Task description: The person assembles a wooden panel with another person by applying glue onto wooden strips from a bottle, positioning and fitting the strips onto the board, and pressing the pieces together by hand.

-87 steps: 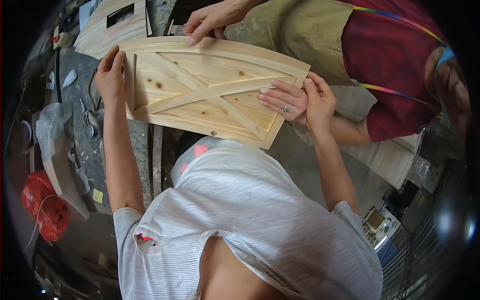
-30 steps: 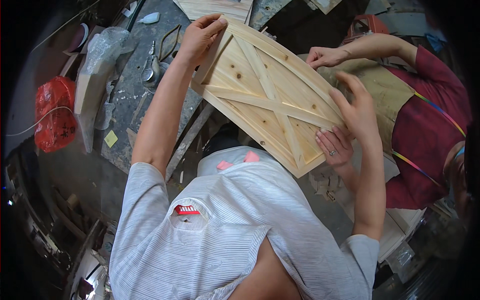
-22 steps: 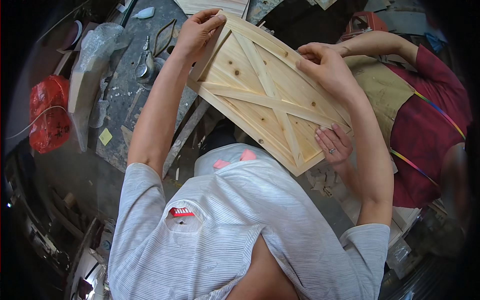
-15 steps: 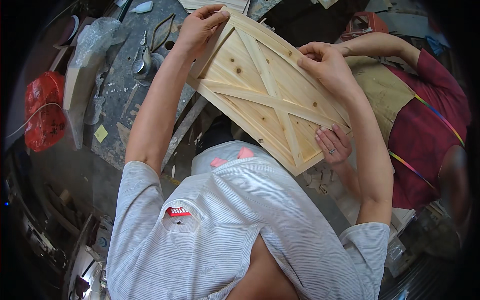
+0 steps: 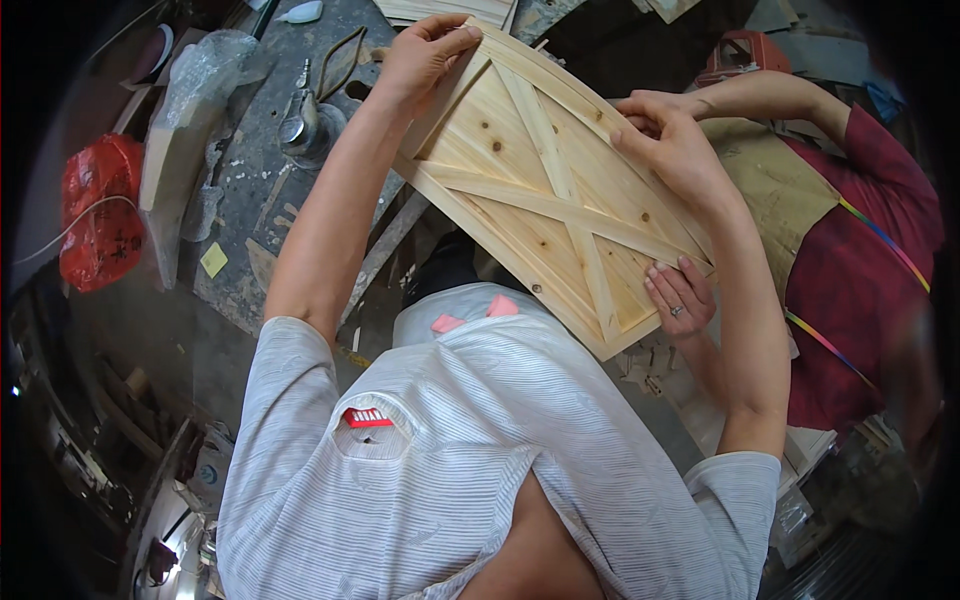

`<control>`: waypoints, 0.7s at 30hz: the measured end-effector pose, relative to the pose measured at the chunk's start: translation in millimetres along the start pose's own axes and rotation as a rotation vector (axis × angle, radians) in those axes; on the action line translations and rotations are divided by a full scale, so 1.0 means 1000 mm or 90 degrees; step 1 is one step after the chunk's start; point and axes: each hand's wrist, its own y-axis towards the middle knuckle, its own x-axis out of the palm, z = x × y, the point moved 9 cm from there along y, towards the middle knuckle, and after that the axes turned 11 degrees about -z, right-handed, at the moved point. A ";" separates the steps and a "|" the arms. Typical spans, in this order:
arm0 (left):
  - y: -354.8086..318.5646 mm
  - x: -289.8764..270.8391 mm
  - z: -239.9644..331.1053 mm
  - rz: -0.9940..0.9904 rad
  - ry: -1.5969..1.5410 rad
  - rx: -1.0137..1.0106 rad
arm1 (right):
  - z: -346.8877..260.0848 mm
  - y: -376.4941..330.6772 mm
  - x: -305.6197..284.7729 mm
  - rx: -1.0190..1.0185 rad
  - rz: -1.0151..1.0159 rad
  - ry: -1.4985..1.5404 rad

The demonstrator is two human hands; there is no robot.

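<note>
A pale wooden panel with a raised frame and crossed slats is held up at a slant in front of me. My left hand pinches its upper left corner between thumb and fingers. Along the upper right edge, my right hand grips the frame with thumb on top and fingers curled behind, partly hidden. A co-worker's ringed hand supports the lower right corner. That person's other arm reaches in behind my right hand, its fingers mostly covered.
At left, a worn workbench carries a metal air tool with a hose. Beside it stand a bubble-wrapped piece and a red plastic bag. The co-worker in a maroon top stands close on the right; a red case lies beyond.
The panel and the hands on it appear slightly further right and lower, as does the bench, so the view has shifted. The grips look the same.
</note>
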 end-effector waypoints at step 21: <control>-0.125 0.006 0.042 0.218 0.425 0.133 | 0.030 -0.077 -0.030 0.022 0.053 -0.035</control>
